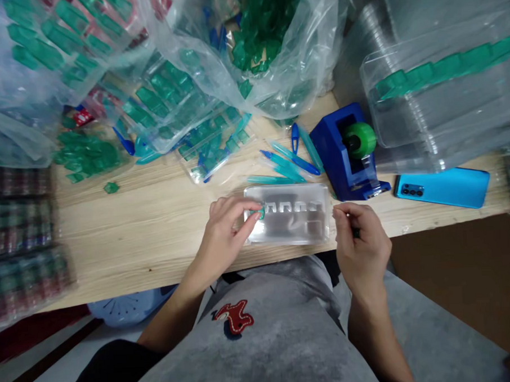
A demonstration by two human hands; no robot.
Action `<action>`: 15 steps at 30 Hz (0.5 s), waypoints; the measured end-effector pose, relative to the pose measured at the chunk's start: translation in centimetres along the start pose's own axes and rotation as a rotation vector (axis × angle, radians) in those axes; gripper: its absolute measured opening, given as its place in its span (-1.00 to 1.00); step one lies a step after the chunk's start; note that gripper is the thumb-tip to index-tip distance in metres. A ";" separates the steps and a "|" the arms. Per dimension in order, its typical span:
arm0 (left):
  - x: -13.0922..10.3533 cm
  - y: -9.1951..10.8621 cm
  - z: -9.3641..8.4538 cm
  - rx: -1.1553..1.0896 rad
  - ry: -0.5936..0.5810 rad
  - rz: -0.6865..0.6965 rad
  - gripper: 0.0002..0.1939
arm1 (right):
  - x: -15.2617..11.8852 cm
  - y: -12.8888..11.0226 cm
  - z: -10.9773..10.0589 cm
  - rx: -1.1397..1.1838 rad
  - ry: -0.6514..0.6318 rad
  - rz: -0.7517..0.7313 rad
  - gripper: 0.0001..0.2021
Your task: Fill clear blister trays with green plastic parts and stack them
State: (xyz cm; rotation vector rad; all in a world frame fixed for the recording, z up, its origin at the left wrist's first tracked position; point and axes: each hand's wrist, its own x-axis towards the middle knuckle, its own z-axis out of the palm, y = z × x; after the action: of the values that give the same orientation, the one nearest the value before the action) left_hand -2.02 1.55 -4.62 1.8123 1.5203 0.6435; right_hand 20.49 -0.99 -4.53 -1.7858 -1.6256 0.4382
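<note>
A clear plastic tray (pixel 288 229) with a row of small raised notches lies near the table's front edge. At its left end my left hand (pixel 231 223) pinches a small green piece (pixel 261 212) between thumb and forefinger, over the leftmost part of the row. Just off the tray's right end, my right hand (pixel 358 231) is closed, thumb against forefinger. Something dark shows between its curled fingers, too hidden to name. Behind the tray lie teal and blue pen-shaped pieces (pixel 296 162).
A blue tape dispenser (pixel 336 159) stands right of the pen-shaped pieces, beside a blue phone (pixel 449 188). Plastic bags of green pieces (pixel 265 33) fill the back. Clear boxes (pixel 425 121) stand at the back right; packed stacks (pixel 24 240) line the left.
</note>
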 end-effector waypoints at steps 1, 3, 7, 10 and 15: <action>0.1 0.0 0.2 0.040 0.027 0.018 -0.90 | -0.1 0.0 0.0 0.020 0.002 0.021 -0.92; 0.2 -0.3 0.4 0.096 0.068 0.016 -0.88 | -0.2 -0.2 0.0 0.140 -0.009 0.122 -0.95; 0.0 -0.9 0.6 0.140 0.049 0.113 -0.86 | 0.0 -0.9 0.2 0.781 -0.170 0.520 -0.85; -0.1 -1.3 0.9 0.256 0.052 0.217 -0.87 | 0.7 -1.5 0.7 1.210 -0.322 0.790 -0.81; -0.1 -0.3 0.5 0.237 0.078 0.269 -0.84 | 1.6 -3.0 1.7 1.514 -0.410 0.923 -0.70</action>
State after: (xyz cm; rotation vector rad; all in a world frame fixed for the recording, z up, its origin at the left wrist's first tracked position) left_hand -1.80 1.38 -5.17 2.2206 1.4657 0.6907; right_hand 17.44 0.97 -3.43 -1.0226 -0.1409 1.8785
